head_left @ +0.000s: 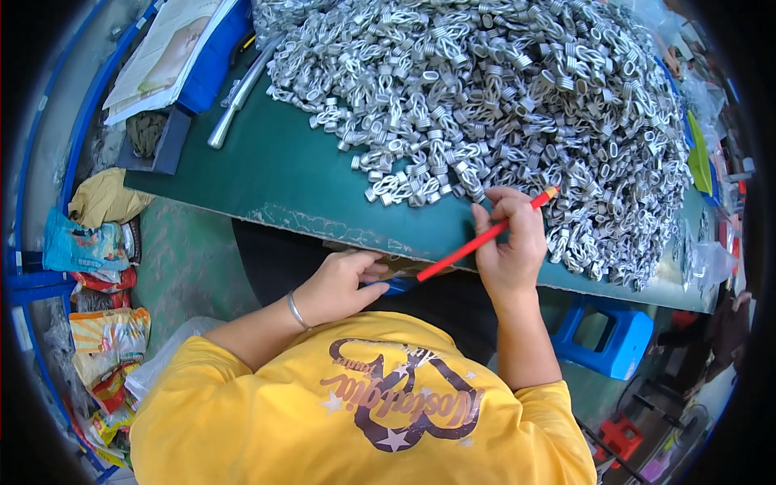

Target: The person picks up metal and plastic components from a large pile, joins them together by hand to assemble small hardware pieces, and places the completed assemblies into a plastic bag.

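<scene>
We observe a heap of silvery pieces (493, 97) on the green tabletop (250, 158). The right hand (509, 241) grips a red pencil-shaped tool (454, 256) beside the heap; we find the left hand (346, 283) at the near edge.

Right hand (513, 242): one, closed in a grip; thumb (479, 217) raised on the left of the grip, fingers bent over its top and right. Right wrist (515, 301): directly below the grip, near straight. Right forearm (525, 347): bare, near upright beneath it. Left hand (346, 281): one, left of and lower than the grip, well apart; back upward, fingers and thumb pointing toward it, fingertips partly hidden. Left forearm (257, 333): bare, slanting away, lower left.
</scene>
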Demonstrator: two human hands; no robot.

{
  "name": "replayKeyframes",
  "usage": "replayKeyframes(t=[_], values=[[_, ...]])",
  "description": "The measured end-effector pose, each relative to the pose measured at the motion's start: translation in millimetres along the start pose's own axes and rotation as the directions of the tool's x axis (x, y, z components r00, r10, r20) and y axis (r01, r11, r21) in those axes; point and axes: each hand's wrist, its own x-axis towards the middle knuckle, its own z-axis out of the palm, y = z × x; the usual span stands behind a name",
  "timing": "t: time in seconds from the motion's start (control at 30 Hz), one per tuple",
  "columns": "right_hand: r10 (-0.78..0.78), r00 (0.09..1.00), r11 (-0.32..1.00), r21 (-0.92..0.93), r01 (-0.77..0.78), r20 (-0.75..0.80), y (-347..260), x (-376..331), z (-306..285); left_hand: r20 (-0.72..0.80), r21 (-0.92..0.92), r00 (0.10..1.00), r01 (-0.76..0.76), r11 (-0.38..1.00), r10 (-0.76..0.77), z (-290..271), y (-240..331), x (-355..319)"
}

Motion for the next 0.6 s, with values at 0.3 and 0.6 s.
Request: replayKeyframes(t=[0.3, 0.6], values=[[-0.017, 0.998, 0.999, 0.045, 0.02, -0.064, 7, 1, 8, 0.047, 0.009, 0.954, -0.298, 0.955, 0.297, -11, 39, 9], [0.032, 0.997, 0.864, 0.5, -0.06, 0.063, -14, -15, -3, -0.207, -0.192, 0.927, -0.351, 0.916, 0.312, -4, 49, 33]])
